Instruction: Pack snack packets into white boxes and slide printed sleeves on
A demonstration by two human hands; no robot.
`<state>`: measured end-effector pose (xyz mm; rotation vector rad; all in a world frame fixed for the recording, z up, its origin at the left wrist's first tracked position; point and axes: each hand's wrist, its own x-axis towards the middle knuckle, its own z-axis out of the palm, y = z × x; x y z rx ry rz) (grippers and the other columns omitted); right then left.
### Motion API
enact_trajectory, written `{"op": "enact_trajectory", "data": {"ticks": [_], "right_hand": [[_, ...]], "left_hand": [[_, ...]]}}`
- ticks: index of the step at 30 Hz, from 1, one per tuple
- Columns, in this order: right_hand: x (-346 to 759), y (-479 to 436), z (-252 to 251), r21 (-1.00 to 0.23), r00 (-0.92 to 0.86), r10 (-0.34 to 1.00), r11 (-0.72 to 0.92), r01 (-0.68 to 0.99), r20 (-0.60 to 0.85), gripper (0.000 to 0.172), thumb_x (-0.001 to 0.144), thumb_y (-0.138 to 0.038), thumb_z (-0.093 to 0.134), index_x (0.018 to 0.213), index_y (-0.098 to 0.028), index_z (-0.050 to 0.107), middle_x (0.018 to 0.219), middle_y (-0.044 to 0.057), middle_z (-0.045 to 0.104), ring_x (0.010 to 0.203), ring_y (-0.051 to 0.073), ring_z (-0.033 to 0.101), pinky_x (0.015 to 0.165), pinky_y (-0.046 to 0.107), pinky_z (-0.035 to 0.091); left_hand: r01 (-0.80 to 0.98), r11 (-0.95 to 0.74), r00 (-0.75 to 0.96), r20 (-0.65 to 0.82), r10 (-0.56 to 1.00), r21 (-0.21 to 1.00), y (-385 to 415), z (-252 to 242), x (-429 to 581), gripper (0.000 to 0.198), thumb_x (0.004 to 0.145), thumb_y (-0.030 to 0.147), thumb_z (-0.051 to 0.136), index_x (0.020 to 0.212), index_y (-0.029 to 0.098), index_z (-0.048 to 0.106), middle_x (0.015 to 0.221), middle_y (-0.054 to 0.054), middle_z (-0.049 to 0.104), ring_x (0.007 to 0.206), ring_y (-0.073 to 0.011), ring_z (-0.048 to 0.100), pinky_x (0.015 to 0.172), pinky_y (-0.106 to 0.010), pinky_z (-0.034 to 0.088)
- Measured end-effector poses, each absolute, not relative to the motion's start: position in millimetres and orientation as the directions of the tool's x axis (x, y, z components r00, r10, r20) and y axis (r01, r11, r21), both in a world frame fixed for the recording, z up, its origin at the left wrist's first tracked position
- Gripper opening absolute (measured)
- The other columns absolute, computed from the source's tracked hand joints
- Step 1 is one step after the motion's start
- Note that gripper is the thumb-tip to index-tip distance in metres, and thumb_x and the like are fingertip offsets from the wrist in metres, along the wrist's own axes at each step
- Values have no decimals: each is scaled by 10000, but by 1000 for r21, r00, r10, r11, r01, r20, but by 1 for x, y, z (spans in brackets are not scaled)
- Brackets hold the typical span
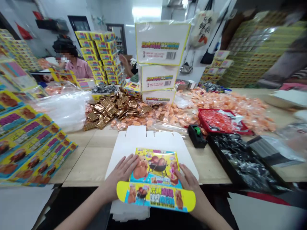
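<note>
A printed yellow-and-blue cardboard box (157, 174) with bears and a grill on it lies in front of me, its rounded front flap sticking out toward me. My left hand (122, 171) presses on the box's left side, fingers together along the edge. On the opposite side, my right hand (192, 185) grips the right edge, its fingertips against the print and the thumb hidden. Beneath and behind the box is white unprinted cardboard (153, 139) with slotted tabs, spread on the table.
Flat printed cartons (31, 143) lean at left. Gold foil packets (110, 107) and orange wrapped pieces (230, 102) are heaped behind. A tape dispenser (197, 136), red tray (203, 123) and black tray (230, 169) stand right. White boxes (160, 46) are stacked ahead; a person (79, 67) sits far left.
</note>
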<state>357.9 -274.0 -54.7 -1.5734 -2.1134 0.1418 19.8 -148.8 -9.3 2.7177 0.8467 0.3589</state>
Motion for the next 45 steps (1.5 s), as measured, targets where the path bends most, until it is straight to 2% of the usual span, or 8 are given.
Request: {"op": "enact_trajectory", "data": {"ticks": [3, 8, 13, 16, 20, 25, 37, 45], "right_hand": [[361, -260, -29, -413, -295, 897, 418, 809, 330, 816, 846, -335, 616, 1528, -310, 170, 1537, 127, 291, 1428, 361, 251, 1079, 529, 403], [367, -215, 20, -773, -113, 980, 199, 602, 165, 580, 817, -419, 642, 1341, -214, 503, 1302, 139, 579, 1201, 311, 551, 1019, 481, 458], [393, -189, 37, -904, -158, 987, 88, 418, 23, 542, 899, -501, 513, 1358, -213, 494, 1314, 108, 578, 1187, 253, 561, 984, 412, 477], [404, -176, 64, -789, -2, 989, 121, 602, 150, 561, 928, -483, 443, 1405, -188, 427, 1142, 106, 643, 1009, 222, 628, 878, 382, 509], [391, -154, 109, -537, -193, 969, 247, 807, 155, 314, 922, -319, 430, 1159, -214, 607, 987, 63, 691, 868, 191, 662, 793, 313, 496], [371, -148, 111, -612, -109, 994, 102, 785, 26, 200, 921, -307, 396, 830, -201, 539, 565, -38, 546, 439, 104, 533, 453, 199, 367], [375, -163, 81, -371, -177, 872, 368, 853, 457, 181, 946, -240, 432, 815, -206, 552, 666, -7, 610, 566, 108, 559, 544, 210, 413], [363, -192, 25, -7, -329, 605, 484, 875, 725, 395, 916, -242, 522, 1291, -150, 443, 958, 117, 665, 829, 238, 625, 721, 386, 548]], "left_hand": [[484, -748, 782, 158, 602, 454, -138, -5, 21, 692, 898, 326, 535, 1509, 251, 218, 1556, -116, 311, 1451, -300, 223, 1174, -535, 176], [300, -254, 705, -34, 709, 920, -100, 30, 41, 661, 811, 539, 640, 1374, 262, 431, 1447, -127, 483, 1304, -344, 470, 1043, -543, 411], [96, 95, 594, -133, 794, 991, -95, 16, 61, 745, 675, 528, 778, 1257, 203, 444, 1298, -157, 605, 1153, -333, 601, 942, -472, 512], [108, 114, 524, -154, 838, 988, -100, 12, 66, 771, 649, 512, 799, 1260, 198, 449, 1260, -148, 625, 1132, -337, 611, 946, -471, 510], [123, 119, 517, -166, 840, 985, -99, 14, 66, 737, 653, 505, 800, 1235, 202, 464, 1225, -136, 639, 1127, -337, 612, 934, -465, 520], [43, 107, 552, -113, 826, 993, -98, 1, 63, 697, 727, 460, 764, 1273, 206, 413, 1286, -153, 606, 1137, -334, 611, 920, -474, 531], [0, 126, 559, -105, 823, 992, -101, 4, 67, 659, 736, 418, 770, 1247, 200, 415, 1269, -138, 620, 1111, -314, 628, 892, -435, 549], [73, -28, 472, -9, 882, 997, -109, 2, 72, 844, 774, 477, 715, 1431, 237, 241, 1379, -155, 502, 1174, -305, 578, 947, -452, 511]]}}
